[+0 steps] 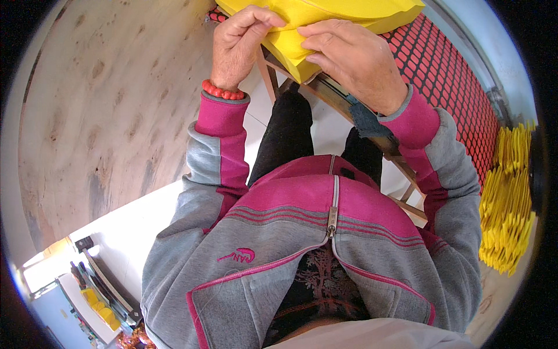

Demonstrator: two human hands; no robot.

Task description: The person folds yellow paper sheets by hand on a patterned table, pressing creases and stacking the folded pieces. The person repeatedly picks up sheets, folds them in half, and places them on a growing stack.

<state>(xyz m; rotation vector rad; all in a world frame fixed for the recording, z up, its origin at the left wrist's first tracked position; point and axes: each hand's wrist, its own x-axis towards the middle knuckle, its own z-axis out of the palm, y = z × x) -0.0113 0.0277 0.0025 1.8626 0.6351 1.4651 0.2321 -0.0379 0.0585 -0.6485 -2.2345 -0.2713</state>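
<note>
A bright yellow piece of fabric with folded edges and a seam lies at the top of the view, a pointed corner of it hanging toward me. My left hand pinches its near edge between thumb and bent forefinger; a red bead bracelet circles that wrist. Just to the right, my right hand grips the same fabric, thumb and fingertips closed on a fold. Only a small gap separates the two hands. The fabric's far end runs out of the picture.
Beneath the fabric is a red and black patterned cover on a wooden-framed table. A stack of folded yellow pieces stands at the far right. A large plywood board fills the left side. Dark blue cloth hangs by the wooden frame.
</note>
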